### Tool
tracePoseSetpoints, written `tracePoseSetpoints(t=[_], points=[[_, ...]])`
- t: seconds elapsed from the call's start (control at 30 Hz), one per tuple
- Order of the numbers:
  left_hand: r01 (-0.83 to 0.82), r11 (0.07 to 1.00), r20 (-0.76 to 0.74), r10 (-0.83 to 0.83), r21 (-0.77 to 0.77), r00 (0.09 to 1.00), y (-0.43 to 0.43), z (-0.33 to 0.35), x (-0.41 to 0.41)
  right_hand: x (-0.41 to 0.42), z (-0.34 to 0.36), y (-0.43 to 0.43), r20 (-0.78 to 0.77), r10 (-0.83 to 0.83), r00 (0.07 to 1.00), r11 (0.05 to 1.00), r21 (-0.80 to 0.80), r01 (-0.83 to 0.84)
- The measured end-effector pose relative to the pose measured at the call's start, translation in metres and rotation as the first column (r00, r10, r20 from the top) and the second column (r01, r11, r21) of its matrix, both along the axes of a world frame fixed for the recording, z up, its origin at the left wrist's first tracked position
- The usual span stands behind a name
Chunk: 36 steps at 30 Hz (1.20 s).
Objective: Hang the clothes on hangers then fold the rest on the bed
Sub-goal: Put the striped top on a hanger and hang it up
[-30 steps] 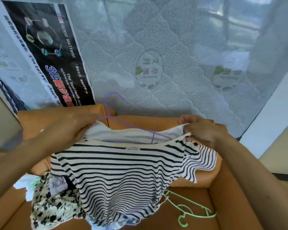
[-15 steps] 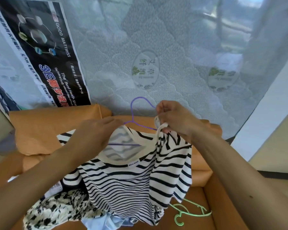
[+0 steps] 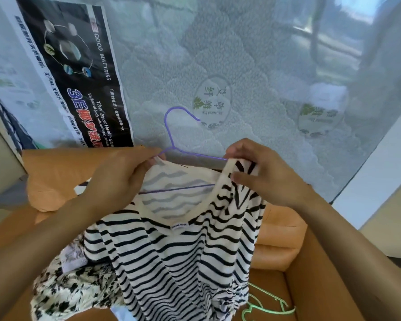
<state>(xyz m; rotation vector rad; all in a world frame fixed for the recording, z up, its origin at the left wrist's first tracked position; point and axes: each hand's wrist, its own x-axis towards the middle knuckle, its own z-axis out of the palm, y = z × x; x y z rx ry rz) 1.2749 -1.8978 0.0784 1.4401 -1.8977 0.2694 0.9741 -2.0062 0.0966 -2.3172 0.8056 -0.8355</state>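
A cream shirt with black stripes hangs in front of me, its neckline stretched wide. A purple wire hanger sits inside the neck opening, with its hook sticking up above the collar and its bottom bar showing through the opening. My left hand pinches the left side of the collar together with the hanger's shoulder. My right hand grips the right side of the collar where the hanger's other arm ends.
Under the shirt, a floral black-and-white garment lies on an orange sofa. A green hanger rests on the seat at lower right. A quilted mattress in plastic wrap leans behind the sofa.
Both hands have come closer together and risen. The shirt went from spread flat by the shoulders to bunched at the collar, and the hanger's hook now stands clear above the neckline.
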Motion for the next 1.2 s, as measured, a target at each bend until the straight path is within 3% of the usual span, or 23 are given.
tracePoseSetpoints(t=[0.13, 0.27, 0.33, 0.43, 0.53, 0.6, 0.73, 0.77, 0.87, 1.03, 1.2], points=[[0.004, 1.0, 0.041, -0.003, -0.028, 0.999, 0.001, 0.009, 0.005, -0.01, -0.015, -0.008, 0.025, -0.196, 0.98, 0.977, -0.082, 0.198], [0.023, 0.997, 0.067, -0.018, -0.079, 0.998, 0.003, 0.018, 0.004, -0.013, -0.032, -0.012, 0.072, -0.341, 0.937, 0.937, 0.102, 0.333], [0.013, 0.995, 0.048, -0.008, -0.1, 0.999, 0.003, 0.02, 0.007, -0.012, -0.038, -0.005, 0.131, -0.472, 0.872, 0.878, 0.154, 0.453], [-0.033, 0.993, 0.023, 0.036, -0.113, 0.999, 0.003, 0.019, 0.011, -0.004, -0.044, 0.022, 0.255, -0.62, 0.743, 0.762, -0.033, 0.647], [-0.064, 0.99, 0.034, 0.069, -0.127, 0.997, 0.004, 0.02, 0.006, 0.014, -0.032, 0.043, 0.346, -0.485, 0.803, 0.815, -0.156, 0.559], [-0.072, 0.987, 0.049, 0.079, -0.141, 0.996, 0.003, 0.021, -0.002, 0.025, -0.014, 0.037, 0.316, -0.423, 0.849, 0.837, -0.221, 0.5], [-0.055, 0.985, 0.008, 0.057, -0.165, 0.998, 0.001, 0.024, -0.007, 0.035, 0.015, -0.001, -0.106, -0.324, 0.94, 0.928, -0.228, 0.295], [-0.033, 0.988, -0.022, 0.03, -0.152, 0.999, 0.001, 0.025, -0.006, 0.034, 0.016, -0.009, -0.141, -0.264, 0.954, 0.949, -0.216, 0.23], [0.02, 0.995, -0.091, -0.028, -0.097, 0.995, 0.005, 0.03, 0.004, 0.029, 0.013, -0.018, -0.129, -0.088, 0.988, 0.975, -0.216, 0.059], [0.016, 0.999, -0.126, -0.019, -0.027, 0.992, 0.008, 0.035, 0.021, 0.016, 0.011, -0.02, -0.097, -0.053, 0.994, 0.987, -0.156, 0.037], [-0.082, 0.996, 0.056, 0.08, 0.04, 0.995, 0.01, 0.032, 0.047, 0.01, 0.013, -0.024, -0.058, -0.099, 0.993, 0.993, -0.076, 0.095]])
